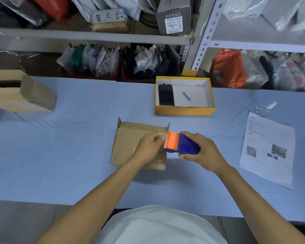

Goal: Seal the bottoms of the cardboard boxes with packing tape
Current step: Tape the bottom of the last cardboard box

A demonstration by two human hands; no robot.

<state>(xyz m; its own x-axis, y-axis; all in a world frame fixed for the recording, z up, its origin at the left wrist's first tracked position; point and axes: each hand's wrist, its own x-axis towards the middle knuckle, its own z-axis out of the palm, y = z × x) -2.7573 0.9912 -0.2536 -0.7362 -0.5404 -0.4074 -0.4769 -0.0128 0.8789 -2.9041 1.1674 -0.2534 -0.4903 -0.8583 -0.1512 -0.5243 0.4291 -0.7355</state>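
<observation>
1. Blue table (60, 164) fills your head view, with metal shelving (113, 36) stuffed with bagged goods along the 12 o'clock edge.
2. Your cardboard box (128, 143) lies at centre, bottom flaps up, clear tape across it.
3. Your left hand (149, 147) pinches the tape end at the box's 3 o'clock edge.
4. Your right hand (199, 152) is wrapped around the blue-and-orange tape dispenser (180, 143), just beside the left.
5. At 1 o'clock sits a yellow box (183, 110) holding a phone (166, 95); a printed sheet (266, 150) lies at 3 o'clock, another carton (25, 97) at 10.
</observation>
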